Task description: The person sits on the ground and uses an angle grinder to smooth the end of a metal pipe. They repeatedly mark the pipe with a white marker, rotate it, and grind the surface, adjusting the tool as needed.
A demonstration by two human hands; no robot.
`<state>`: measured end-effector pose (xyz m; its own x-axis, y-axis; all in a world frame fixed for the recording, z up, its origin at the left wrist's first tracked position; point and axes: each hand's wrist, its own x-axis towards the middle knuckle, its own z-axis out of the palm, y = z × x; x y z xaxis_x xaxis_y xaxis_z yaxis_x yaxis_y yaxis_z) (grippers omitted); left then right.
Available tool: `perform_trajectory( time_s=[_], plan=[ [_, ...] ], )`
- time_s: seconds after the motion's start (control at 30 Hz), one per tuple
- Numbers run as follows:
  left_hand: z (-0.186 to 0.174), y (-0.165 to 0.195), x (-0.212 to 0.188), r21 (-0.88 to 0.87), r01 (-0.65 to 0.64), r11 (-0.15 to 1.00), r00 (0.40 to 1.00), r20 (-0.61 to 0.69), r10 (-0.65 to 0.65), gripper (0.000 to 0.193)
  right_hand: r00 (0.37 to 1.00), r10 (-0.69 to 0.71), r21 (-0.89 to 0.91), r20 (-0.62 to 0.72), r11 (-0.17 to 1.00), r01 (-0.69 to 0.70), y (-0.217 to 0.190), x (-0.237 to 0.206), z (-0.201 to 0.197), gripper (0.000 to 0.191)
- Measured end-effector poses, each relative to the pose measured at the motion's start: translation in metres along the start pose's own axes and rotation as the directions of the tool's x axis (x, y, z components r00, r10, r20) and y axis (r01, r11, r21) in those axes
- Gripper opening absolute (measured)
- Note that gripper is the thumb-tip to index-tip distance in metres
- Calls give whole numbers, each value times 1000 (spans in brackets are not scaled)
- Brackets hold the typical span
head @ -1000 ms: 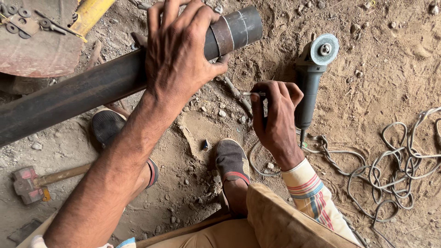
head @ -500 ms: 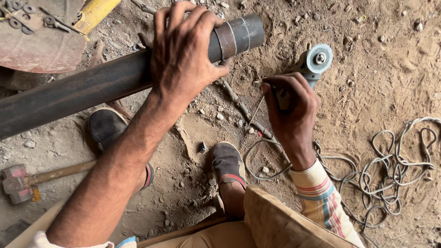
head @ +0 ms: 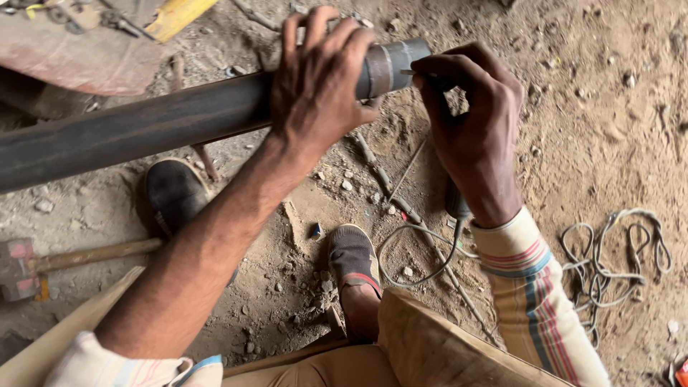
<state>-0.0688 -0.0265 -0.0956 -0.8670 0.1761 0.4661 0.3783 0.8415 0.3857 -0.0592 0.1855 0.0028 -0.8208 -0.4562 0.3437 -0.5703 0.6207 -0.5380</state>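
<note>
**Two hands at the end of a dark steel pipe**

The long dark round steel pipe (head: 165, 125) lies slantwise over the dusty earth floor (head: 595, 129), its far left part running out of the picture. The left hand (head: 319, 86) is clamped over the top of it near its right end, fingers wrapped round so that the pipe beneath the palm is hidden. Just past those fingers a lighter grey band of metal (head: 387, 66) circles the pipe.

The right hand (head: 473, 122) is closed, fingertips pinched on a thin pale stick-like object (head: 410, 72) whose tip touches the pipe's end; what it is cannot be made out. Behind this hand a dark tool body (head: 456, 204) is mostly hidden, with a grey cable (head: 419, 269) looping from it.

Below are two dark worn shoes (head: 172, 193), a wooden-handled hammer with a reddish head (head: 43, 261) cut off at the left edge, and a tangle of pale cord (head: 616, 258) on the right. A rusty red metal sheet (head: 64, 50) is cropped at the top left.
</note>
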Motion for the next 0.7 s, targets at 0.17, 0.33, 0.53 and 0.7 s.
perform_trajectory(
  time_s=[0.17,0.33,0.53,0.7],
  plan=[
    [-2,-2,-1,-26,48,999,999,12,-47,79,988,-114,-139,102,982,128,-16,25,9,2],
    [-5,-4,-2,-67,76,995,997,35,-74,77,965,-197,-215,175,948,233,-19,40,21,4],
    [-8,-7,-2,-22,61,998,998,-22,-61,75,950,-198,-241,243,936,256,-27,46,30,7],
    [-10,-8,-4,-9,66,998,997,29,-66,81,945,-187,-273,268,926,260,-28,47,35,8]
  ],
)
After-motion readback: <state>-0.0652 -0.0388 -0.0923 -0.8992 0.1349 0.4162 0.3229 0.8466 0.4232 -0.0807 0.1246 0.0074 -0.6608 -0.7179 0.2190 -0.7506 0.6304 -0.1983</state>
